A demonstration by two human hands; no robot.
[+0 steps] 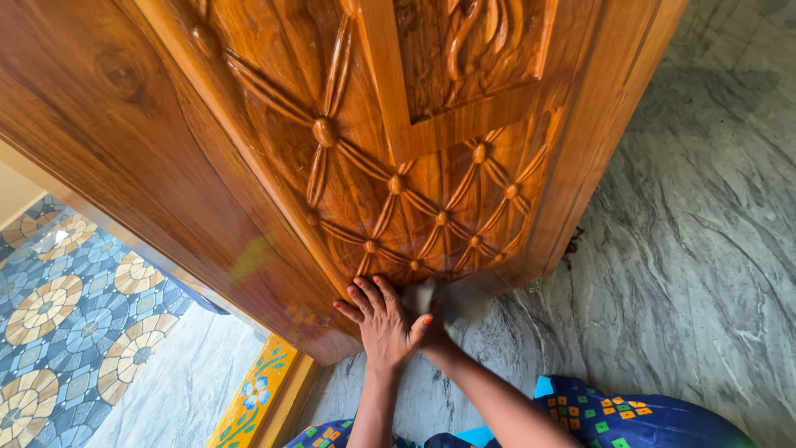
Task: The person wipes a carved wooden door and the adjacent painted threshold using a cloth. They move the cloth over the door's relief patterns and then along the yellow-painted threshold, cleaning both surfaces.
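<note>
**Pressing on carved door, low panel**

Resting left hand (383,319) flat, fingers spread apart, on bottom edge of carved wooden door (390,166). Right hand (433,325) mostly hidden behind left, clamped on blurred grey cloth (423,296) against door; exact finger state cannot tell. Grey marble floor (696,249) beneath, patterned tiles (75,315) at left.

Grey veined marble floor (696,249) filled the right side and lower middle of the frame. Patterned tile floor (66,307), blue with tan round medallions, lay at lower left. A yellow threshold strip (253,394) with painted blue flower and green leaves ran diagonally at bottom centre-left. Blue garment (638,419) with small orange and green squares sat along the bottom edge, right of centre.
</note>
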